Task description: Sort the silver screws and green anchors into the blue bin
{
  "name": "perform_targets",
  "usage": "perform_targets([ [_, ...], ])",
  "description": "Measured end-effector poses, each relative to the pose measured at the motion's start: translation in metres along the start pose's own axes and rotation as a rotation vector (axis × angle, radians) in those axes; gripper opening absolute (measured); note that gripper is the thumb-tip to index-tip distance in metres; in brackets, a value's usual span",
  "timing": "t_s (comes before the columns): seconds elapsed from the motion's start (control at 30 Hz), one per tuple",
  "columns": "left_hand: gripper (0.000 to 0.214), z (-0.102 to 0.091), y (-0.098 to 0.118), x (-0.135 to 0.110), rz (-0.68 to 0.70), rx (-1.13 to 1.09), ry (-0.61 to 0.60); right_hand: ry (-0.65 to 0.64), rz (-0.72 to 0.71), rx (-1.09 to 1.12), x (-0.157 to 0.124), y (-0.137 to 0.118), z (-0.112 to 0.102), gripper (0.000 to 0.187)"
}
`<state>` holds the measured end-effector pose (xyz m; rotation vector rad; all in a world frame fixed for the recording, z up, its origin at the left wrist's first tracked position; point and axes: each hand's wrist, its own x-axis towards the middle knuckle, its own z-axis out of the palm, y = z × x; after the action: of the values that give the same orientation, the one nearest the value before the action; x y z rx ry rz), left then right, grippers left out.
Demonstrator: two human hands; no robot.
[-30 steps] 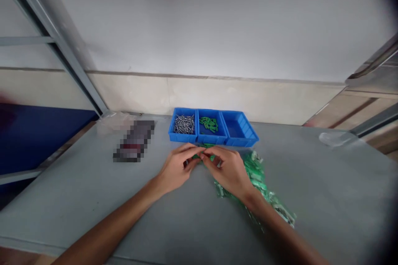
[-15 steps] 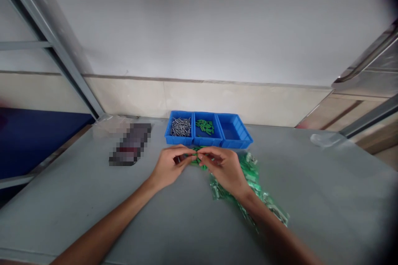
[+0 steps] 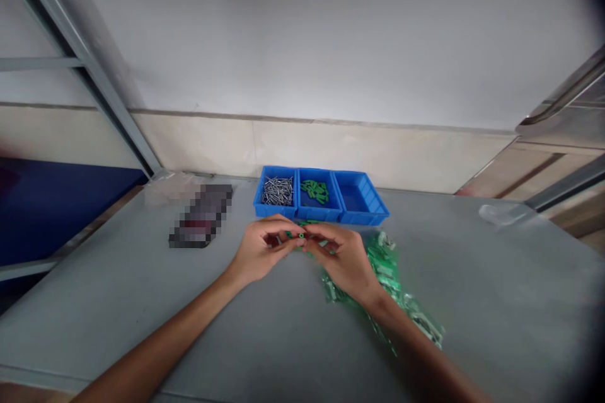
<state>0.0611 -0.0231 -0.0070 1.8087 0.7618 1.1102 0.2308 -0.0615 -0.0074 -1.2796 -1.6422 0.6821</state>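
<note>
My left hand (image 3: 259, 249) and my right hand (image 3: 347, 258) meet fingertip to fingertip over the table. Between them a green wall plug (image 3: 301, 236) shows its round open end, pinched by the fingers of both hands. More green wall plugs (image 3: 309, 223) lie just behind the fingertips, partly hidden. Under and beside my right hand spread green plastic packets (image 3: 384, 267), their contents hard to make out.
Behind the hands stand three joined blue bins: a left one (image 3: 276, 210) with screws (image 3: 278, 191), a middle one (image 3: 321, 211) with green plugs (image 3: 314, 191), and an empty right one (image 3: 362, 201). A pixelated dark object (image 3: 201, 217) and clear plastic (image 3: 172, 187) lie left.
The fingertips have shifted slightly, and the plug's round end now faces me. My hands stay together in nearly the same place; the view has moved a little.
</note>
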Motion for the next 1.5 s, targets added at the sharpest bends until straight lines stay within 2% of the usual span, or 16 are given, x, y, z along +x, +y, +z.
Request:
perform_targets([
  [0.2, 0.011, -0.001, 0.000, 0.000, 0.038, 0.072, -0.005, -0.012, -0.004, 0.008, 0.000, -0.001, 0.000, 0.020],
  [0.53, 0.014, 0.000, -0.001, -0.001, -0.078, -0.025, 0.044, -0.044, 0.036, 0.103, 0.001, -0.003, 0.001, 0.011],
  [0.73, 0.012, 0.000, 0.003, -0.001, -0.117, -0.055, 0.057, -0.001, 0.109, 0.209, 0.001, -0.008, -0.001, 0.012],
  [1.0, 0.016, 0.002, -0.006, -0.002, -0.108, -0.084, -0.033, 0.019, 0.072, 0.212, -0.001, -0.013, -0.003, 0.012],
  [1.07, 0.017, 0.001, -0.007, -0.001, -0.091, -0.030, -0.010, 0.087, 0.008, 0.141, -0.003, -0.021, -0.008, 0.011],
  [1.17, 0.020, -0.003, -0.007, 0.001, -0.072, 0.105, 0.071, 0.375, -0.125, -0.025, 0.004, -0.031, -0.019, 0.012],
  [1.23, 0.020, -0.006, -0.009, 0.002, -0.030, 0.203, 0.083, 0.537, -0.164, -0.119, 0.016, -0.031, -0.027, 0.015],
  [1.27, 0.019, -0.007, -0.011, 0.001, -0.002, 0.257, 0.067, 0.556, -0.154, -0.149, 0.023, -0.028, -0.030, 0.017],
  [1.37, 0.017, -0.006, -0.017, -0.002, 0.067, 0.407, -0.025, 0.452, -0.038, -0.156, 0.041, -0.011, -0.037, 0.031],
  [1.43, 0.016, -0.004, -0.018, -0.004, 0.102, 0.486, -0.130, 0.481, 0.027, -0.133, 0.044, -0.001, -0.042, 0.044],
  [1.5, 0.016, -0.003, -0.018, -0.006, 0.141, 0.560, -0.235, 0.532, 0.038, -0.119, 0.040, 0.003, -0.048, 0.046],
])
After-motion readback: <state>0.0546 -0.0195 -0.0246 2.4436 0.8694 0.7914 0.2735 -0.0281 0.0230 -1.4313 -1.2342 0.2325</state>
